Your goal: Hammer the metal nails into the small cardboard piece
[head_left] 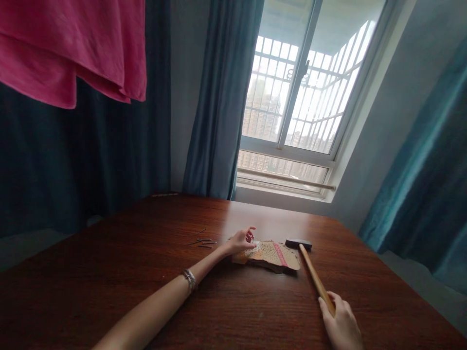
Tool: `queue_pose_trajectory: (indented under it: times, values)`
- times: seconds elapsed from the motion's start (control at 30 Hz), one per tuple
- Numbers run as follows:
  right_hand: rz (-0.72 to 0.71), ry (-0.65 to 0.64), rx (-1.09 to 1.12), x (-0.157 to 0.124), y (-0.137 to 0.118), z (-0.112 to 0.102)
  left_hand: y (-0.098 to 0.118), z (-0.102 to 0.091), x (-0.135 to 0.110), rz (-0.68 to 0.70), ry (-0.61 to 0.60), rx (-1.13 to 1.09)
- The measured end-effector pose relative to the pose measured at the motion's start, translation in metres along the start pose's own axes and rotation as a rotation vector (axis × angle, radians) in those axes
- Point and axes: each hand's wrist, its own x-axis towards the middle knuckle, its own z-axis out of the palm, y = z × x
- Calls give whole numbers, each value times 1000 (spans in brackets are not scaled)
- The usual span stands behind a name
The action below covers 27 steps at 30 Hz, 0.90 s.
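Left hand is apparently positioning at cardboard toward tabletop's far edge, pinch unclear; right hand is gripping hammer, any strike needing lift.

Pink fabric cloth, cropped top and left. Tan, pink-striped cardboard slab, partly covered by bare left grip (pinch contents indistinct). Black-headed, wooden-handled hammer, handle end hidden.

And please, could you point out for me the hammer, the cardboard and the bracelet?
Hammer (315, 275), head view: on its wooden handle.
Cardboard (268, 252), head view: on its dotted top.
Bracelet (189, 280), head view: on its visible band.
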Motion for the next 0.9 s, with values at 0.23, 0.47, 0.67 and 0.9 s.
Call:
queue_pose_trajectory:
  times: [0.23, 0.47, 0.67, 0.9]
  values:
    - [-34, 70, 18, -1, 7, 9, 21, -40, 11, -90, -207, -76]
    - [-159, 331, -134, 8, -10, -1, 18, -154, 8, -339, -228, 408]
    - [-468, 314, 43, 31, -98, -24, -6, -195, -17, -733, -228, 616]
    - [-613, 60, 77, 64, -177, 0, -8, -187, -29, -835, -286, 563]
